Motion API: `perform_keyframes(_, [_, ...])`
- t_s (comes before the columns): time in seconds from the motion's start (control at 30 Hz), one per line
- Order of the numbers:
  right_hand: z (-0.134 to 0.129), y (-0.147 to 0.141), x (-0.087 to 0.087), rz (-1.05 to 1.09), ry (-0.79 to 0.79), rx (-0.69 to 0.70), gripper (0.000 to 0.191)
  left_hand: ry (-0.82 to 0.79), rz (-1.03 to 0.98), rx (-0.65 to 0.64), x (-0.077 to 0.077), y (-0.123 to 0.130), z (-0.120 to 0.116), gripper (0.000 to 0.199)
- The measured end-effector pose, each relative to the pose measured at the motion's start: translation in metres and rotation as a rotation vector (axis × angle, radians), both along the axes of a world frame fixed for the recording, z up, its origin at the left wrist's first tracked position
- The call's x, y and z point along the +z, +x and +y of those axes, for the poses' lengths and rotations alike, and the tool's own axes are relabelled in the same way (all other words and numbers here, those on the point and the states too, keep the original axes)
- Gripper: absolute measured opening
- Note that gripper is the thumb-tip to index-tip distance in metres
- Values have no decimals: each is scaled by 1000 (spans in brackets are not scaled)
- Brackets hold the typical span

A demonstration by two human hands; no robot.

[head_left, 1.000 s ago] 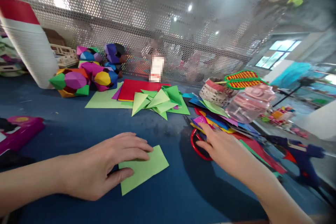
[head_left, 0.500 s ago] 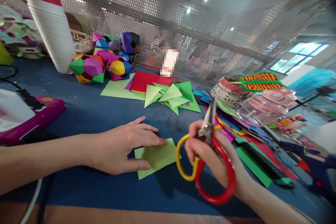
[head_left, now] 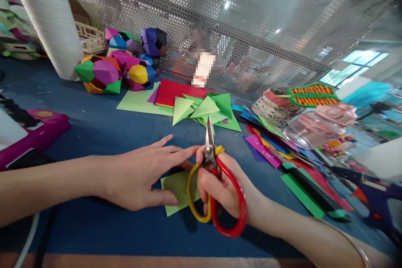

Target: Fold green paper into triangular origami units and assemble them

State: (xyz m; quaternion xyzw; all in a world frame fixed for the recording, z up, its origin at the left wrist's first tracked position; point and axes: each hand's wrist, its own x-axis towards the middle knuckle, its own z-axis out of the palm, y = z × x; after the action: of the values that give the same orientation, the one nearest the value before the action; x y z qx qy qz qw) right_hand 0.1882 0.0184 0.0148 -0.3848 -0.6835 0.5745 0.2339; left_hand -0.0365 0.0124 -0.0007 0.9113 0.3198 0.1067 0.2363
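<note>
My left hand [head_left: 150, 173] lies over a small light-green sheet of paper [head_left: 179, 192], its fingers stretched and spread. The thumb rests on the sheet's near left part, and the forefinger reaches towards my right hand. In my right hand [head_left: 224, 180] is a pair of scissors [head_left: 209, 150] with one yellow and one red handle; the blades look closed and point away from me. The scissors and right hand cover the right part of the sheet. Beyond them lies a heap of folded green paper pieces [head_left: 205, 109].
A stack of red paper [head_left: 176, 92] and several colourful paper balls [head_left: 103, 73] sit at the back. At left stand a tall stack of paper cups [head_left: 47, 21] and a purple device [head_left: 47, 134]. Coloured papers [head_left: 264, 150], a clear container [head_left: 314, 130] and a glue gun [head_left: 364, 188] are at right.
My right hand has moved left with the scissors, now over the sheet's right part and close to my left fingers. The left forefinger has stretched out to the right. The view has shifted slightly.
</note>
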Motion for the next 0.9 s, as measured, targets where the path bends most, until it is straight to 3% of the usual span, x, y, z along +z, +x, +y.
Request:
perform_keyframes(0.3, [18, 31, 5, -206, 86, -64, 17, -29, -25, 17, -5, -4, -2, 97])
perform_keyframes(0.5, [27, 55, 0, -181, 73, -135, 19, -47, -48, 8, -5, -3, -1, 97])
perform_keyframes(0.7, [1, 29, 5, 48, 94, -109, 15, -15, -46, 9, -6, -3, 0, 95])
perform_keyframes(0.9, [-17, -3, 1, 79, -73, 17, 20, 11, -17, 10, -5, -2, 0, 90])
